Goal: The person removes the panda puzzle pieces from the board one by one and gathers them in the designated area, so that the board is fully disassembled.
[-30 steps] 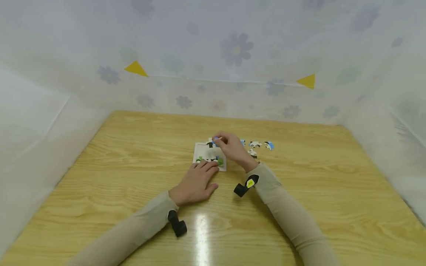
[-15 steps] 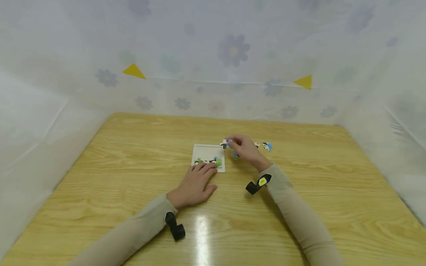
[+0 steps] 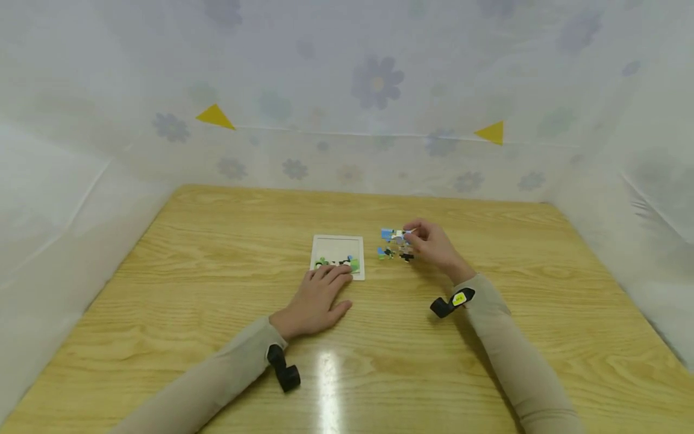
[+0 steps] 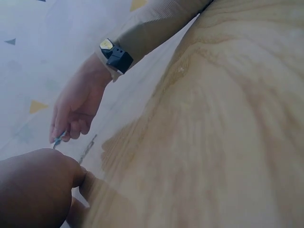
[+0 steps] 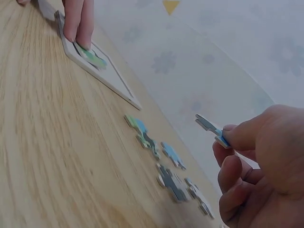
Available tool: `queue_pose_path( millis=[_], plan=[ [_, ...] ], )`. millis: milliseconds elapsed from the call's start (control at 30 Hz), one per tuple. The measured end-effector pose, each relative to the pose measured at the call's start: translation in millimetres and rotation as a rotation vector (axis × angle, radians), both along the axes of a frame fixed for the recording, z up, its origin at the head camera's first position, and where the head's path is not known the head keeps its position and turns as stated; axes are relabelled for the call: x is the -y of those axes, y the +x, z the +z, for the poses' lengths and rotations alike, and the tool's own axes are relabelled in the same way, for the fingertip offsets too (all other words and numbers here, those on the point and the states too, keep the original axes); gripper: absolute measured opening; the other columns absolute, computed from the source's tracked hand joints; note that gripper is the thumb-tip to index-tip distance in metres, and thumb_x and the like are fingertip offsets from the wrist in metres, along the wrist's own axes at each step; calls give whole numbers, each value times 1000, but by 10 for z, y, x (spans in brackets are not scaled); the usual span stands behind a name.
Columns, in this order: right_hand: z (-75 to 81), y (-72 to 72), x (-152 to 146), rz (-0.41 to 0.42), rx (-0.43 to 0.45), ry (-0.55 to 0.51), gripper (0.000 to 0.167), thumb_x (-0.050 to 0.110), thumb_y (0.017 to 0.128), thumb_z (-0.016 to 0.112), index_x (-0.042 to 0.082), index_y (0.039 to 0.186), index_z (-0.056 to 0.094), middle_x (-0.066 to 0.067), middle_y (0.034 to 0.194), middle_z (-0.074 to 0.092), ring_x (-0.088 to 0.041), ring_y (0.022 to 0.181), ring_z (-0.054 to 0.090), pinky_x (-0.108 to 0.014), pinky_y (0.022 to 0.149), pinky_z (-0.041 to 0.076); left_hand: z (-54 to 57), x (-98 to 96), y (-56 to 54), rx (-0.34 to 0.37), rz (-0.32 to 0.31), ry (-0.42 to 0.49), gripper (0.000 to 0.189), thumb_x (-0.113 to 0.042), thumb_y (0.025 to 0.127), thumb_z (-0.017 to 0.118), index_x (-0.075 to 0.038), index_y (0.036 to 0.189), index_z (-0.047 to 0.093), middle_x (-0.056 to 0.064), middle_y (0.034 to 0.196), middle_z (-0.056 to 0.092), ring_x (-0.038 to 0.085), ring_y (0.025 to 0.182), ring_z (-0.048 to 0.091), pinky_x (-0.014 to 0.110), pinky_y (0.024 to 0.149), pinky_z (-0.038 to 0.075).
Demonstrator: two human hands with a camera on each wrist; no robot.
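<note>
My left hand lies with fingers extended over the near edge of a white puzzle tray. Some green, black and white puzzle pieces sit along the tray's near side, partly covered by those fingers. My right hand is to the right of the tray, above the table. Between its thumb and index finger it pinches a jigsaw piece with blue at one end, plainly seen in the right wrist view. Below that piece, several loose jigsaw pieces lie on the wood.
A wood-grain table bears everything. White flowered sheeting hangs behind it and along both sides, with two yellow triangles on the back. Black wrist cameras are strapped to both sleeves.
My right hand has moved right, from the tray's far edge to beside the loose pieces, with the jigsaw piece still pinched. The left hand has stayed on the tray.
</note>
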State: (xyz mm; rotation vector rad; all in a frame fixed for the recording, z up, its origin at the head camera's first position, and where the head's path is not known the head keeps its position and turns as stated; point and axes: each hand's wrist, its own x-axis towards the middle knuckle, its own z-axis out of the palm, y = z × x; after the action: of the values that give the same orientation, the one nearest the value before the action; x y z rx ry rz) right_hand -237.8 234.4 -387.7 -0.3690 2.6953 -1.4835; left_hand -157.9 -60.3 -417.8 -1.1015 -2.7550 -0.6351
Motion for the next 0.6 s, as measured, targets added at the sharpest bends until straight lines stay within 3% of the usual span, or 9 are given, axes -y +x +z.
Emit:
queue_pose_path(
  millis=[267, 433, 600],
  plan=[
    [-119, 87, -341, -45, -59, 26, 26, 11, 98, 55, -6, 116, 58, -22, 84, 59, -11, 59, 46, -25, 55, 40, -23, 7, -11, -8, -3, 18, 45, -34, 95, 56, -10, 133, 54, 5, 145, 45, 28, 129, 41, 51, 98, 35],
    [-178, 156, -473, -101, -98, 31, 22, 10, 95, 59, -6, 110, 62, -17, 81, 62, -7, 61, 50, -22, 55, 41, -22, 10, -9, 10, 1, 20, 46, -35, 95, 56, -10, 133, 53, 5, 146, 45, 28, 129, 40, 52, 98, 34],
    [-252, 143, -572, -114, -189, 88, 17, 9, 93, 62, -5, 103, 66, -15, 77, 62, -5, 60, 49, -21, 55, 40, -22, 2, -7, 18, 4, 23, 46, -36, 95, 55, -11, 134, 53, 4, 146, 44, 28, 130, 40, 52, 100, 33]
  ],
)
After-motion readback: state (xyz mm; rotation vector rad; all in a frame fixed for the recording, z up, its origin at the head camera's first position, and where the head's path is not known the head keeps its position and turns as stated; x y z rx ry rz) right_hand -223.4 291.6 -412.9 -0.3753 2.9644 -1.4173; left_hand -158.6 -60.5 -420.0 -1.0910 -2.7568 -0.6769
